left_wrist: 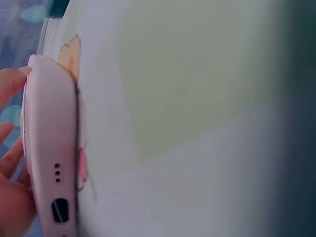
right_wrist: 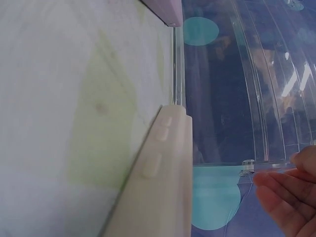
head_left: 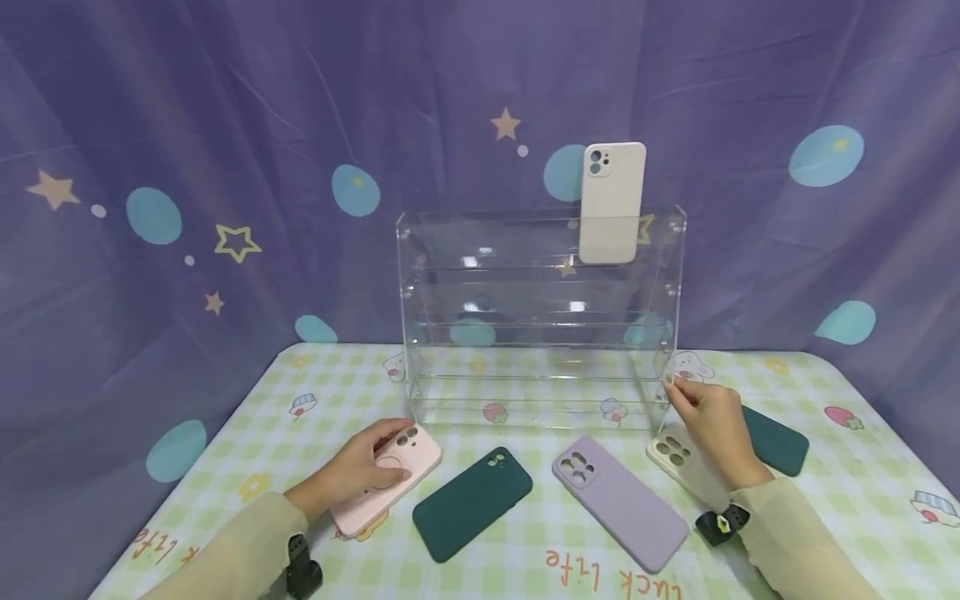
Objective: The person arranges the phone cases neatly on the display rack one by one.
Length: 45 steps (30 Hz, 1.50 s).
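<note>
Stand (head_left: pixel 536 292) w/ 1 white case (head_left: pixel 611 204); 5 cases (head_left: pixel 622 508) unracked on table (head_left: pixel 330 392). L hand (head_left: pixel 358 468) atop pink case (head_left: pixel 375 498), hold unclear; R hand (head_left: pixel 716 421) pinches stand's side.

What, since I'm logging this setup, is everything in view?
Tablecloth: 1, green-white check, beneath.
Curtain: 1, purple, behind.
Rack: 1, clear, on tablecloth.
White phone case: 1, white, rack's top right.
Pink case: 1, pink, front left.
Green cases: 2, dark green, front centre and right.
Lilac case: 1, lilac, front.
Cream case: 1, cream, beside lilac case.
Wrist devices: 2, black, one per wrist.
Sleeves: 2, beige, forearms.
Left hand: 1, bare, on pink case.
Right hand: 1, bare, at rack's right edge.
</note>
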{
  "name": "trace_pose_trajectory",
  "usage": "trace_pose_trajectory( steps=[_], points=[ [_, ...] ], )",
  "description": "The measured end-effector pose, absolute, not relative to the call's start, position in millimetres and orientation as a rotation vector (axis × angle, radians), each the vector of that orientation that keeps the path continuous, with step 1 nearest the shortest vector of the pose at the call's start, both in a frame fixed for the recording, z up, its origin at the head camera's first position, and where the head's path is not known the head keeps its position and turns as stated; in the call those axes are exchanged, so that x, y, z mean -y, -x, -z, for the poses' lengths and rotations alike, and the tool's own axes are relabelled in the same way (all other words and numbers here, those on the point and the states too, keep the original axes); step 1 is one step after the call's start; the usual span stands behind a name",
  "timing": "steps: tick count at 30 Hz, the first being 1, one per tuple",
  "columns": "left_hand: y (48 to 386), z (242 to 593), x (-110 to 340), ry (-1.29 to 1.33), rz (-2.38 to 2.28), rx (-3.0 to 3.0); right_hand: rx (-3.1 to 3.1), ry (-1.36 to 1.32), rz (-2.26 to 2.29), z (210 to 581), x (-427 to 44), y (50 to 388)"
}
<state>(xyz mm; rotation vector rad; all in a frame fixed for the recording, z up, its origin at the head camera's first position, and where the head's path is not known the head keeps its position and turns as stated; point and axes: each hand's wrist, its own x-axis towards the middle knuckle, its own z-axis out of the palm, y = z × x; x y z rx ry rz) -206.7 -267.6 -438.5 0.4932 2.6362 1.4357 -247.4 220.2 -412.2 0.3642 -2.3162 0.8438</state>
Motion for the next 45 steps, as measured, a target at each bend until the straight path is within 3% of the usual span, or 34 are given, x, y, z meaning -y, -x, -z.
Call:
trace_pose_trajectory(
  steps=[26,45],
  points=[
    [216.5,427.6,260.3,-0.312,-1.345,-2.682,2.307,-0.362,-0.822,412.8,-219.8,248.3],
    [213.4,393.0,272.2,-0.209,-1.427,-2.662,2.326,-0.354,-0.838,410.6,-219.4,247.8]
  ],
)
